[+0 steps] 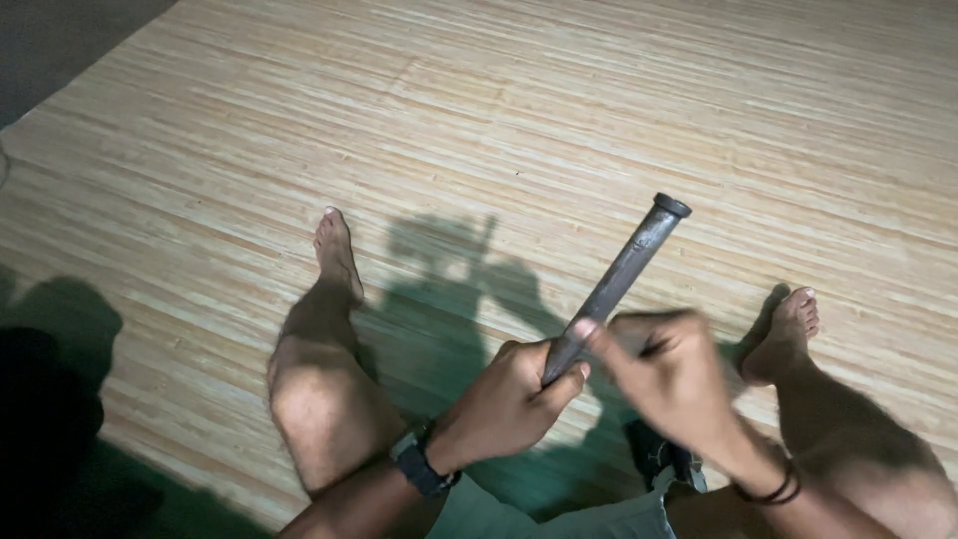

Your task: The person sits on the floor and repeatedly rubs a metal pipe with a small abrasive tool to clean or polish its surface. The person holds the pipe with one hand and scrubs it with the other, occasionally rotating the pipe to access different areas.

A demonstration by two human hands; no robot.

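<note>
A dark grey metal pipe (624, 274) with a collared rim at its far end is held up off the floor, slanting away from the person toward the upper right. The left hand (514, 399) wraps around its lower end, fingers (569, 374) curled tight on the metal. The right hand (669, 374) sits just beside it on the same stretch of pipe; it is blurred, and whether its fingers pinch the pipe or only touch it cannot be told. A black watch (421, 467) is on the left wrist, dark bands (773, 491) on the right. Bare legs spread to either side, the left foot (337, 255) and right foot (788, 329) resting on the pale woven mat (499, 100). The person's shadow (449, 289) falls on the mat between the legs, under the pipe.
</note>
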